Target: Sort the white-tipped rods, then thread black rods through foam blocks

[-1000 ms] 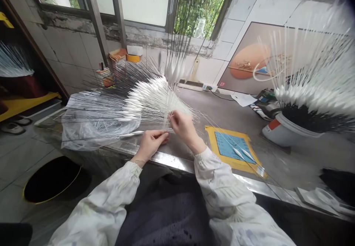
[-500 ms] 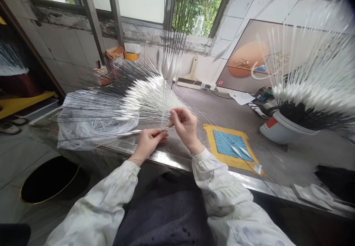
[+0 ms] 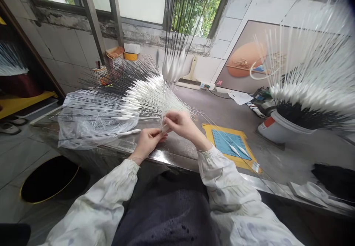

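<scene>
My left hand (image 3: 148, 142) is closed in a pinch at the foot of a bundle of fishing floats (image 3: 173, 66). The bundle stands upright, with white spindle-shaped bodies, pale thin stems below and dark thin rods above. My right hand (image 3: 181, 125) is closed at the same stems, just above the left fingertips. Between its fingers shows a small tan piece (image 3: 165, 128), too small to name. Behind my hands, many more floats (image 3: 133, 98) lie fanned out on a clear plastic bag (image 3: 83, 127). A single float (image 3: 134, 131) rests left of my left hand.
To the right, two floats (image 3: 239, 150) lie across blue sandpaper (image 3: 227, 142) on a yellow-edged sheet. A white bucket (image 3: 274, 129) full of floats stands farther right. A brush (image 3: 191, 77) leans on the wall. The table's metal edge (image 3: 172, 159) runs before me; a black bin (image 3: 50, 179) stands lower left.
My right hand has turned flatter, its forearm swinging to the right, with its fingertips slightly left. The upright bundle has shifted a little right and spread at the top. My left hand stays put.
</scene>
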A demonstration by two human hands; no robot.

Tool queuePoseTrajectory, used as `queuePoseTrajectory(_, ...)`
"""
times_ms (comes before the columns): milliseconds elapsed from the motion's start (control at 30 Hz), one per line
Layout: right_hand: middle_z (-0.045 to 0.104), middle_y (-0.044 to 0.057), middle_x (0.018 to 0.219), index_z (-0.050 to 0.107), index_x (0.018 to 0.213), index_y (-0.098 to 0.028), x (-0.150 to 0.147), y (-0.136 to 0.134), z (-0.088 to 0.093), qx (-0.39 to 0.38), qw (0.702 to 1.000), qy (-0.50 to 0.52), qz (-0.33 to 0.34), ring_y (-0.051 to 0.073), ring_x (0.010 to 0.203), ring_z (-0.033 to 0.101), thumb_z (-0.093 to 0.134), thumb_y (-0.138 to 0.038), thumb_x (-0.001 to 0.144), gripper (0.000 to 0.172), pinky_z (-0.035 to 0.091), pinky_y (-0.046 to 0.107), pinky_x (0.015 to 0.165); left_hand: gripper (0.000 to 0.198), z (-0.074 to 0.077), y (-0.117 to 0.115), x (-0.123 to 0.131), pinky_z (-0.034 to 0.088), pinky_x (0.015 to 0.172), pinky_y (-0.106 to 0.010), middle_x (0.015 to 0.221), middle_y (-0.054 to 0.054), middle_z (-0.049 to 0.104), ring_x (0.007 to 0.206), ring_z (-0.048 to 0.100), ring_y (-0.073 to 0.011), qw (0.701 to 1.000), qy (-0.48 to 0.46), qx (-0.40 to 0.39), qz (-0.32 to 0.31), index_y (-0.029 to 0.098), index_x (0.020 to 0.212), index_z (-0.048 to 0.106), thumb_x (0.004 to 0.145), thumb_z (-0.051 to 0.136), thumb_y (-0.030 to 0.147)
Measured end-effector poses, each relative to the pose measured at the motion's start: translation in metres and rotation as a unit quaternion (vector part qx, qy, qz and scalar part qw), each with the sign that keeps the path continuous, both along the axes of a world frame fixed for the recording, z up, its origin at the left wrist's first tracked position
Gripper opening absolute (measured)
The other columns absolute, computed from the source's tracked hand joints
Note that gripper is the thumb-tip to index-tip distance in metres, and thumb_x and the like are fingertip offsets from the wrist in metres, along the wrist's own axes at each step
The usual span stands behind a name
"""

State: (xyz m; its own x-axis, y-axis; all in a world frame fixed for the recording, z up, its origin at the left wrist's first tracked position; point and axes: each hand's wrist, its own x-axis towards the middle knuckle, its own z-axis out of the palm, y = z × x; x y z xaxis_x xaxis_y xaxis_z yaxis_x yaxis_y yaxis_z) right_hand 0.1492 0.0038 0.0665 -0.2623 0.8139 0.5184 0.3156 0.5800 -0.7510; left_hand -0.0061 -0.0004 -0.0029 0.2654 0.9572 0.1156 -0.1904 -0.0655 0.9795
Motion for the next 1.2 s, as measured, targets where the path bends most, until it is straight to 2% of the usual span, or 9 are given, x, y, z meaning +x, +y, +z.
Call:
queuePoseTrajectory(133, 0.068, 0.003, 0.081, 0.055, 0.099, -0.018, -0.004, -0.004, -0.006, 0.032, 0.997, -0.039, -0.065, 0.012, 0.059, 0.063, 0.044, -0.036, 0.095, 0.022, 0.05, 0.023, 0.052, 0.031, 0.003, -0.002, -0.001, 0.056, 0.079, -0.034, 0.083, -0.006, 0.075, 0.082, 0.069, -0.0216, 1.0, 0.01, 0.007, 0.004, 0.015, 0.088, 0.076, 0.07, 0.076, 0.041)
queuePoseTrajectory(300, 0.064, 0.001, 0.069, 0.059, 0.082, -0.018, 0.002, 0.006, -0.027, 0.033, 0.988, -0.134, -0.074, 0.011, 0.054, 0.057, 0.037, -0.033, 0.098, 0.032, 0.046, 0.023, 0.058, 0.033, 0.002, -0.001, -0.001, 0.057, 0.079, -0.035, 0.082, -0.006, 0.074, 0.079, 0.069, -0.0213, 1.0, 0.013, 0.005, 0.013, 0.014, 0.087, 0.075, 0.069, 0.077, 0.042)
queuePoseTrajectory(433, 0.063, 0.003, 0.071, 0.064, 0.067, -0.018, 0.015, 0.023, -0.037, 0.047, 0.975, -0.203, -0.081, 0.014, 0.063, 0.057, 0.067, -0.02, 0.078, 0.012, 0.04, 0.024, 0.06, 0.037, 0.001, -0.001, 0.001, 0.058, 0.078, -0.037, 0.089, -0.01, 0.075, 0.08, 0.071, -0.0228, 1.0, 0.018, -0.006, 0.024, 0.013, 0.089, 0.075, 0.068, 0.078, 0.043)
queuePoseTrajectory(500, 0.064, 0.004, 0.075, 0.065, 0.065, -0.018, 0.018, 0.029, -0.034, 0.066, 0.971, -0.214, -0.083, 0.015, 0.067, 0.057, 0.067, -0.014, 0.075, 0.012, 0.039, 0.025, 0.062, 0.037, 0.002, -0.001, 0.001, 0.058, 0.078, -0.036, 0.089, -0.011, 0.075, 0.081, 0.071, -0.0231, 0.999, 0.02, -0.007, 0.023, 0.012, 0.089, 0.075, 0.068, 0.078, 0.043)
queuePoseTrajectory(667, 0.064, 0.005, 0.081, 0.063, 0.083, -0.019, 0.017, 0.025, -0.01, 0.13, 0.968, -0.142, -0.159, 0.017, 0.075, 0.057, 0.051, -0.023, 0.09, 0.014, 0.04, 0.027, 0.072, 0.037, 0.003, -0.002, 0.001, 0.058, 0.08, -0.036, 0.089, -0.01, 0.075, 0.079, 0.071, -0.0215, 1.0, 0.011, -0.015, 0.017, 0.013, 0.089, 0.074, 0.068, 0.077, 0.043)
queuePoseTrajectory(767, 0.062, 0.005, 0.08, 0.055, 0.099, -0.019, 0.012, 0.015, -0.009, 0.148, 0.962, -0.057, -0.222, 0.016, 0.067, 0.056, 0.038, -0.032, 0.098, 0.021, 0.042, 0.028, 0.067, 0.037, 0.004, -0.002, 0.001, 0.058, 0.082, -0.036, 0.089, -0.01, 0.075, 0.079, 0.071, -0.021, 1.0, 0.004, -0.017, 0.018, 0.012, 0.087, 0.075, 0.068, 0.078, 0.043)
queuePoseTrajectory(833, 0.062, 0.003, 0.076, 0.053, 0.1, -0.02, 0.008, 0.01, -0.017, 0.143, 0.967, -0.024, -0.209, 0.014, 0.06, 0.057, 0.038, -0.034, 0.097, 0.021, 0.044, 0.027, 0.061, 0.037, 0.004, -0.002, 0.001, 0.058, 0.082, -0.036, 0.089, -0.01, 0.075, 0.08, 0.071, -0.0212, 1.0, 0.002, -0.016, 0.018, 0.012, 0.087, 0.075, 0.067, 0.078, 0.043)
queuePoseTrajectory(967, 0.064, 0.0, 0.067, 0.059, 0.085, -0.021, 0.001, 0.004, -0.032, 0.124, 0.982, -0.003, -0.145, 0.014, 0.056, 0.061, 0.052, -0.035, 0.092, 0.017, 0.048, 0.026, 0.057, 0.039, 0.003, -0.002, 0.001, 0.058, 0.082, -0.038, 0.088, -0.01, 0.075, 0.08, 0.071, -0.0223, 1.0, -0.001, -0.016, 0.017, 0.012, 0.09, 0.075, 0.066, 0.079, 0.042)
queuePoseTrajectory(1200, 0.064, 0.0, 0.074, 0.058, 0.093, -0.021, -0.005, -0.004, -0.023, 0.113, 0.979, 0.105, -0.132, 0.013, 0.057, 0.066, 0.05, -0.037, 0.094, 0.018, 0.055, 0.026, 0.055, 0.037, 0.003, -0.002, 0.002, 0.057, 0.085, -0.039, 0.085, -0.009, 0.075, 0.08, 0.071, -0.0223, 0.999, -0.014, -0.026, 0.015, 0.012, 0.087, 0.076, 0.065, 0.081, 0.041)
